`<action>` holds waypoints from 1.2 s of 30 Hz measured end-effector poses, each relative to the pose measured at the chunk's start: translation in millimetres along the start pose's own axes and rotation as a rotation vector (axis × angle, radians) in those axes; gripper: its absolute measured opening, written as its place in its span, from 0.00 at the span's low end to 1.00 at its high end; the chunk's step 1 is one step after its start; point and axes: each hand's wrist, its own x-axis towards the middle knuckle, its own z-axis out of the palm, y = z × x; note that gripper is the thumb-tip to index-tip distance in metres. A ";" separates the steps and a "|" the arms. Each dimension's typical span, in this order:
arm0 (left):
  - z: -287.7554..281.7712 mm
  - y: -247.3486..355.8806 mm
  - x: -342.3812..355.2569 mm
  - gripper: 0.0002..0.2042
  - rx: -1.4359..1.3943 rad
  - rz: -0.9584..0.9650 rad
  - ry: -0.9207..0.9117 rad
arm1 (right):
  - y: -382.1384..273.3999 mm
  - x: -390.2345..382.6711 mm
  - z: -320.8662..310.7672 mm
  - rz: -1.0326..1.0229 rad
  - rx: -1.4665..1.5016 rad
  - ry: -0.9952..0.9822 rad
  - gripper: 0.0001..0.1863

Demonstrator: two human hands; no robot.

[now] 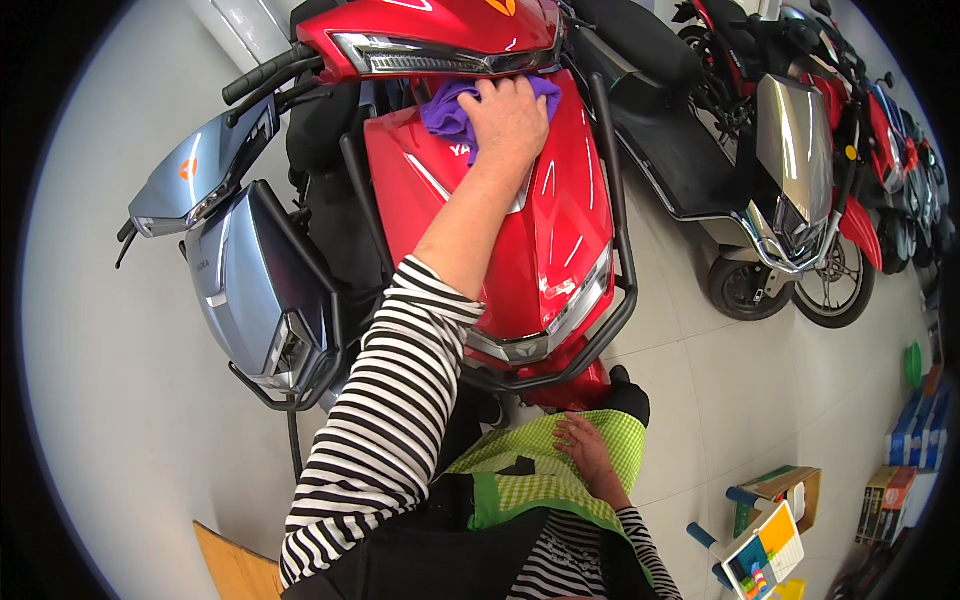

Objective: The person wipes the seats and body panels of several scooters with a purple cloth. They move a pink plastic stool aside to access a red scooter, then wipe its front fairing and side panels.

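My left hand (507,122) reaches far forward and presses a crumpled purple cloth (450,113) against the upper front panel of a red scooter (405,215). The fingers are bent over the cloth, just under the headlight strip (430,56). My right hand (586,447) hangs low, in front of the green checked apron (518,440) at my body. Its fingers are loosely curled and apart, with nothing seen in them. Black guard bars (627,240) run along both sides of the red panel and around its bottom.
A grey-blue scooter (245,270) stands close on the left, its handlebar near the red one's. On the right are a gold-fronted scooter (793,135) and several more in a row. A small toy table (765,550) and boxes (917,430) stand at the lower right.
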 end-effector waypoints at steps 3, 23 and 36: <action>4.9 15.2 -0.8 0.17 0.000 -0.004 0.013 | -0.5 1.1 0.1 -0.005 0.010 -0.010 0.23; -5.2 -166.5 -88.0 0.22 -0.247 -0.425 0.102 | 3.6 27.8 2.1 0.109 -0.146 0.010 0.23; -43.5 -116.5 -252.3 0.28 -0.231 -0.314 -0.051 | 8.8 49.1 26.2 0.185 -0.389 0.051 0.24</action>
